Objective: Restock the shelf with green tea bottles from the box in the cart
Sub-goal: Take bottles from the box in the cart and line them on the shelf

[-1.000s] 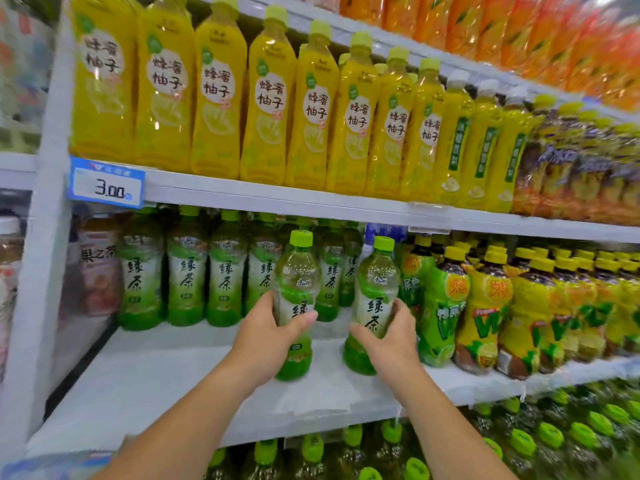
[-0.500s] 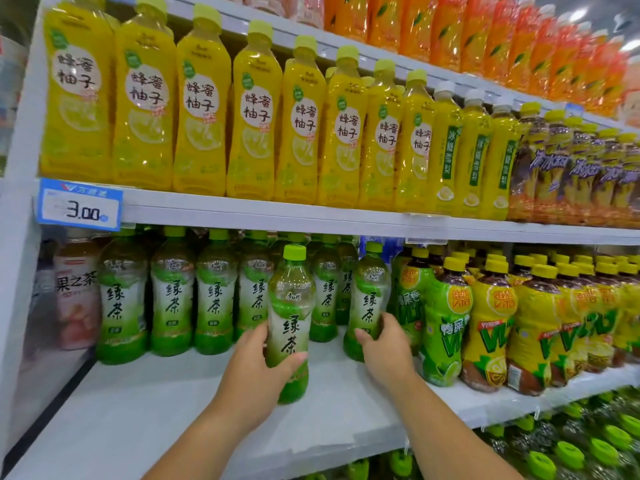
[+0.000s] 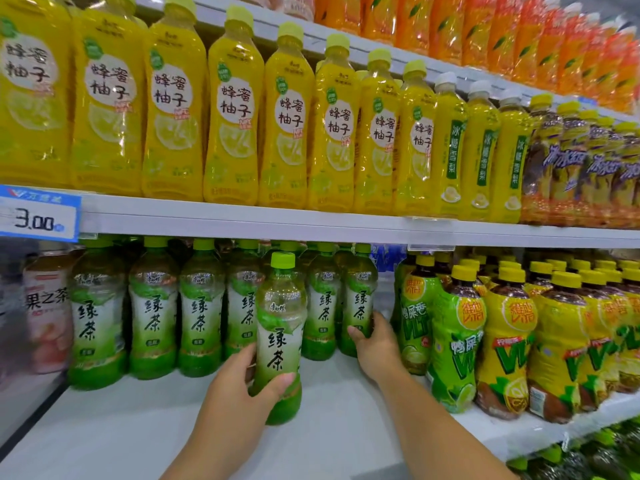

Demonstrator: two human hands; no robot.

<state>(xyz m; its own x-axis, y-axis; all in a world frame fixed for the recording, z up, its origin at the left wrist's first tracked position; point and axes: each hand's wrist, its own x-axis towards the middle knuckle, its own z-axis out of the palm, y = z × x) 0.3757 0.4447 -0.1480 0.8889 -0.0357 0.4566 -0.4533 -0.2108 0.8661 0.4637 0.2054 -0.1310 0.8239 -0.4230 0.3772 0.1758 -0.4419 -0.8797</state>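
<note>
- Far left, clipped to the lip of the upper shelf (image 3: pixel 242 221): price tag (image 3: pixel 38 216) reading 3.00.
- Below it, set back on the shelf (image 3: pixel 121 427): row of green tea bottles (image 3: pixel 152 306), upright, labels outward, shoulder to shoulder, leaving bare shelf in front, probably for the next rank.
- Just in front of that row, gripped by the left hand (image 3: pixel 239 386): green tea bottle (image 3: pixel 280 327), upright, label facing out. Fingers clamped round its lower body, thumb across the front. Held low, likely so the cap passes under the upper shelf. Cannot tell whether the base rests on the shelf or hangs just above it.
- At the row's right end, held by the right hand (image 3: pixel 375 344): rightmost green tea bottle (image 3: pixel 358 303), fingers curled tight round its lower half. Appears pressed against its left neighbour to close the line.
- Just right of that hand: lime-green bottles (image 3: pixel 457 341) of another drink, marking where green tea ends.
- Box and cart out of view.
</note>
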